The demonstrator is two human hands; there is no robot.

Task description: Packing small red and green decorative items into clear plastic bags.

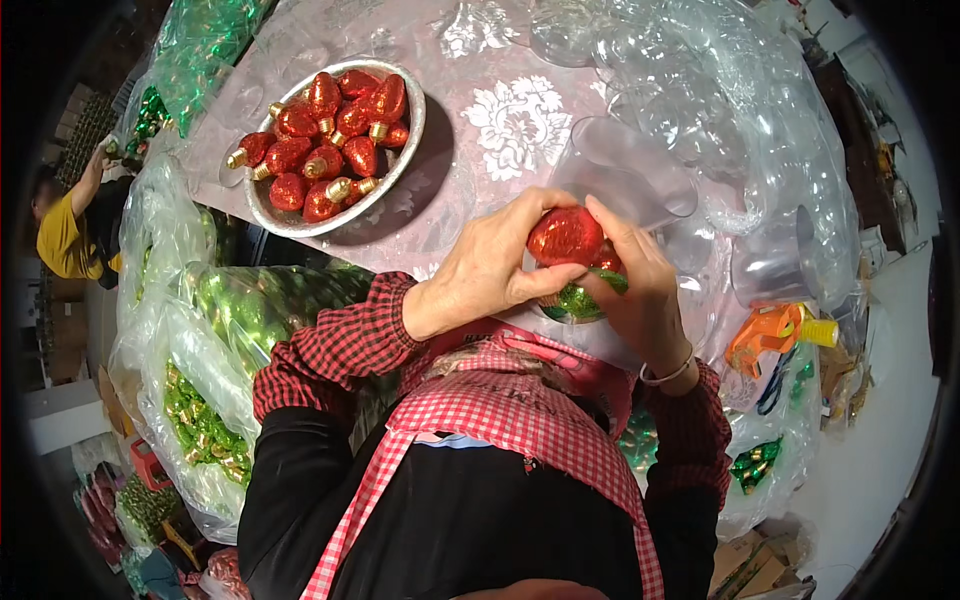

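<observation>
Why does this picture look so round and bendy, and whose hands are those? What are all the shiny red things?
The picture comes from a small camera worn on a person's head, looking down. Its lens sees very wide, so straight edges curve near the rim.

The two hands belong to that person. The left hand and the right hand meet in the middle and together hold a glittery red ornament shaped like a light bulb. Just under it, between the fingers, sits a glittery green ornament.

On the table, which has a shiny flowered cover, stands a metal bowl full of the same red bulbs. To the right lie clear plastic cups. On the left are plastic bags of green bulbs.

Far left, another person in a yellow top is busy too.
</observation>
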